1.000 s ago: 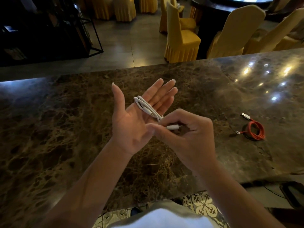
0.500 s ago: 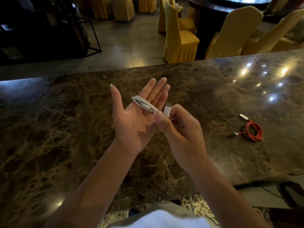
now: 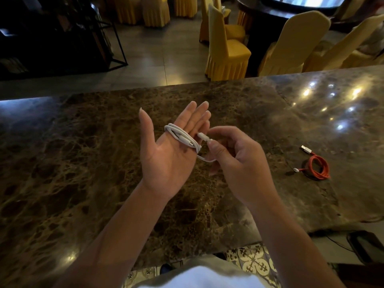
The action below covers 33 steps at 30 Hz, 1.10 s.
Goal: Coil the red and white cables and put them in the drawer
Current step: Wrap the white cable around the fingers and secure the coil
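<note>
White cable [image 3: 182,138], light and limp, is looping around the flat, straight-fingered left hand [image 3: 170,154]; the right hand [image 3: 234,161] is pinching its stiffer plug end, probably the surest hold.

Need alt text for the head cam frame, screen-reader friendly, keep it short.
A person's left hand, palm up with fingers straight, has a white cable coiled around its fingers, while the right hand pinches the cable's loose plug end beside it. A coiled red cable lies on the brown marble counter to the right; yellow-covered chairs stand beyond.
</note>
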Each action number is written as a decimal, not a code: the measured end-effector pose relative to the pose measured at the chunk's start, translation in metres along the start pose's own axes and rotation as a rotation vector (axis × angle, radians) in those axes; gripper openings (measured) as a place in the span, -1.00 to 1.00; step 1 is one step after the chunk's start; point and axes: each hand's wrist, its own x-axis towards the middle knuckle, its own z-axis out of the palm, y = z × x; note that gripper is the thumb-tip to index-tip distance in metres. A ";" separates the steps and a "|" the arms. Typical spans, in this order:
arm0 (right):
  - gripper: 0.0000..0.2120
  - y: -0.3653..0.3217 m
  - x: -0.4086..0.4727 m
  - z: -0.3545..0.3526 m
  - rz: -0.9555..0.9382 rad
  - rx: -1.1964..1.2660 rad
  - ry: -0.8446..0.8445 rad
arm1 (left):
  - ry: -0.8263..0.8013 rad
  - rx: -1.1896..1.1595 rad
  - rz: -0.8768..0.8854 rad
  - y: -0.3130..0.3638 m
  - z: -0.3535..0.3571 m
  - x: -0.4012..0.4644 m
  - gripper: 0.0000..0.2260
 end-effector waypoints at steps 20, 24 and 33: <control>-0.79 -0.020 0.016 -0.038 -0.150 -0.578 -0.429 | -0.211 0.157 -0.250 -0.005 0.010 -0.012 -0.12; -0.79 -0.017 0.013 -0.026 -0.207 -0.493 -0.228 | -0.158 0.075 -0.199 -0.003 0.015 -0.012 -0.10; -0.94 -0.004 0.011 -0.014 -0.172 -0.257 0.027 | -0.093 -0.076 -0.118 0.000 0.020 -0.016 -0.04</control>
